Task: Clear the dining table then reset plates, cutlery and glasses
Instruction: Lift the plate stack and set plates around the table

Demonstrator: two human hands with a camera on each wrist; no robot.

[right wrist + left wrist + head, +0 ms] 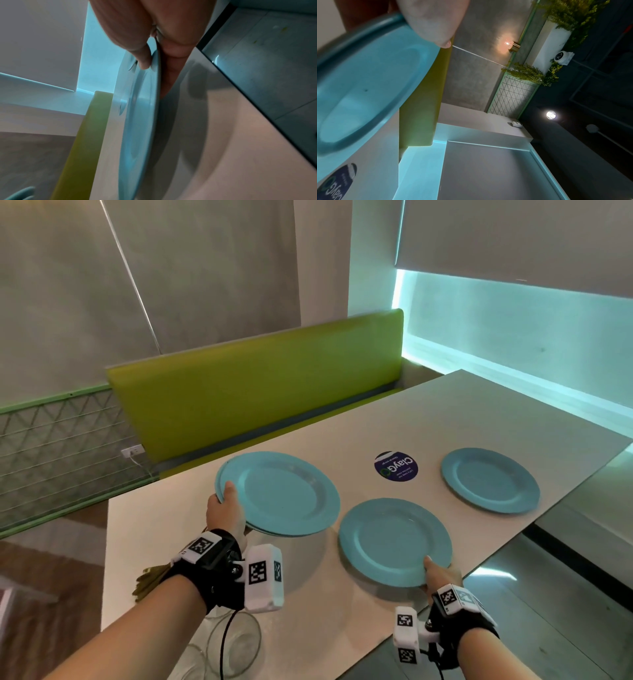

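The clearing part looks finished, I judge, and the reset is at the plates step. Taking the round sticker (396, 466) on the counter (154, 529) as landmark, I go from left to right.

Far left of the sticker and nearer the person, glass bowls (233, 642) stand at the near counter edge, and they seem empty. Something yellowish (150, 580) lies beside them, half hidden by the arm; I cannot tell what it is.

Left of the sticker, the left hand (224, 510) holds a stack (279, 494) of at least two blue plates lifted above the counter, thumb on top of the rim, fingers underneath.

Just near of the sticker, the right hand (440, 575) pinches the rim of one plate (394, 541), thumb above and fingers below; the plate is low over the counter or just touching it, I cannot tell which.

Right of the sticker, another plate (489, 479) lies flat, already set.

All plates are empty. In my judgement the stack must still be laid out, then cutlery and glasses; none of these are visible on the counter.
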